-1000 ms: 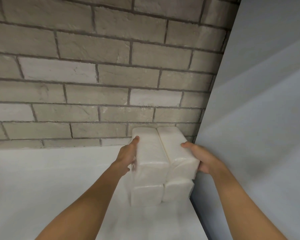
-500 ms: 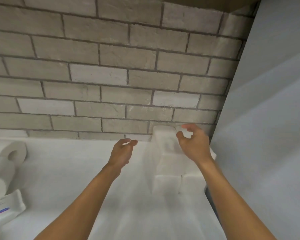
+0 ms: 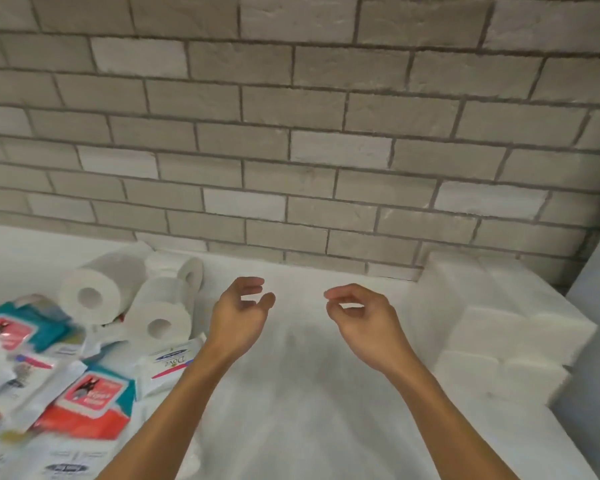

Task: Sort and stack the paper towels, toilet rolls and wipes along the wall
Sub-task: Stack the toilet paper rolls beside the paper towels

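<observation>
Both hands, left hand (image 3: 240, 315) and right hand (image 3: 360, 315), hover empty with loosely curled fingers (image 3: 253, 281) above the white bench (image 3: 302, 393); stacked towel packs (image 3: 503, 327) abut the brick wall (image 3: 291, 133).

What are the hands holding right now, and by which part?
Nothing. The left hand and right hand are both empty, fingers loosely curled, hovering between the toilet rolls and the stacked white packs.

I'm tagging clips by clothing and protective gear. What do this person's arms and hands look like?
The left hand and right hand are ungloved, with no ring, watch or bracelet showing. The left forearm and right forearm are bare to the frame's bottom edge, no sleeves in view.
</observation>
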